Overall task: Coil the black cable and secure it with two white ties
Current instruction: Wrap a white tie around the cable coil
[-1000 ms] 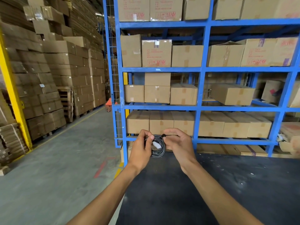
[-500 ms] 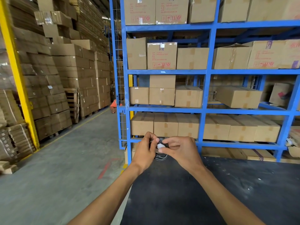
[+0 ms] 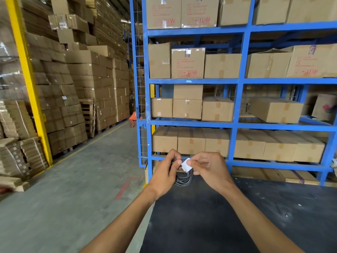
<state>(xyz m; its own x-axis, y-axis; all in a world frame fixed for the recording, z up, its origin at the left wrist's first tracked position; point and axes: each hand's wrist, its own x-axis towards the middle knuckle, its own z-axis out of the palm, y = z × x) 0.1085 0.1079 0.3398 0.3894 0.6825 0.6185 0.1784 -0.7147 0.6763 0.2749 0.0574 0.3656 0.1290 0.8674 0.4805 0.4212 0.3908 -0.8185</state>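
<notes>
The black cable [image 3: 182, 178] is wound into a small coil and held in the air above the far edge of a dark table [image 3: 228, 216]. My left hand [image 3: 164, 172] grips the coil's left side, its fingers curled over the top. My right hand [image 3: 209, 168] pinches a white tie [image 3: 186, 164] that wraps over the top of the coil, thumb pressed on it. Only the lower arc of the coil shows between the hands. No second tie is visible.
A blue steel rack [image 3: 235, 123] full of cardboard boxes stands right behind the table. To the left runs a grey concrete aisle [image 3: 73, 189] with stacked cartons on pallets [image 3: 76, 92] and a yellow post [image 3: 29, 83].
The hands have closed in around the coil. The white tie, earlier lying inside the loop, now sits folded over the coil's top under my right thumb. The camera has shifted slightly.
</notes>
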